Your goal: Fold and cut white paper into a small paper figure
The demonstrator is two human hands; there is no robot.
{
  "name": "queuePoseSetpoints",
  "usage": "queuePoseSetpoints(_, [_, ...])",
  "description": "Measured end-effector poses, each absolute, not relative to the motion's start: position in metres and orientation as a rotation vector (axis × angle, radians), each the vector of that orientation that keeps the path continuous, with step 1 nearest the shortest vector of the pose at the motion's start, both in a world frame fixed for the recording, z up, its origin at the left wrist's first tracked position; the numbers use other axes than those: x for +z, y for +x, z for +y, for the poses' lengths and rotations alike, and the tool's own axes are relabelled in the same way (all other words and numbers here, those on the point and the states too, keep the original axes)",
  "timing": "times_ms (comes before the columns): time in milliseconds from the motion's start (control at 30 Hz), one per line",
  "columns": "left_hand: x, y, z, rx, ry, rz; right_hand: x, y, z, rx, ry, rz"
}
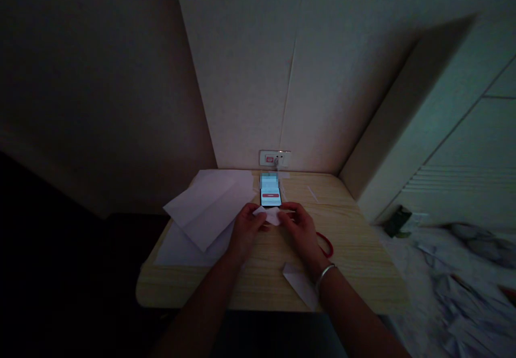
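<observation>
A small folded piece of white paper [272, 216] is held between my two hands above the middle of the wooden table [355, 272]. My left hand [245, 229] pinches its left end between thumb and fingers. At the right end, my right hand [300, 229] grips the paper the same way. Just beyond the paper lies a phone [270, 190] with its screen lit. A red loop [325, 245], perhaps a scissors handle, shows partly from behind my right hand. Below my right wrist lies a cut piece of white paper [300, 285].
Large white sheets [201, 207] overlap on the table's left side. A wall socket [274, 158] with a plug and cable sits behind the phone. A thin paper strip [312, 194] lies at the right. Rumpled cloth [467, 304] is beyond the table's right edge.
</observation>
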State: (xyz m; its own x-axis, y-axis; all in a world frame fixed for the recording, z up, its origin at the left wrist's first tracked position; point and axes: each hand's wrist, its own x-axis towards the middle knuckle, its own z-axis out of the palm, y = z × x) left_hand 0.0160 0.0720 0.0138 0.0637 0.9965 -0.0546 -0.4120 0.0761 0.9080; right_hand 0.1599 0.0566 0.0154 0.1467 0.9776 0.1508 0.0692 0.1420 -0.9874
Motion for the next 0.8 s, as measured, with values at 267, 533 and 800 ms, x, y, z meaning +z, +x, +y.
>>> queuePoseSetpoints(267, [0.0147, 0.0201, 0.0686, 1.357, 0.697, 0.795, 0.012, 0.1575, 0.0549, 0.837, -1.204, -1.274])
queuePoseSetpoints(533, [0.015, 0.0231, 0.0667, 1.267, 0.762, 0.753, 0.0133, 0.1547, 0.0565, 1.006, -1.177, -1.204])
queuePoseSetpoints(800, [0.0157, 0.0235, 0.0679, 1.261, 0.82, 0.816, 0.0183, 0.1534, 0.0559, 1.124, -1.095, -1.246])
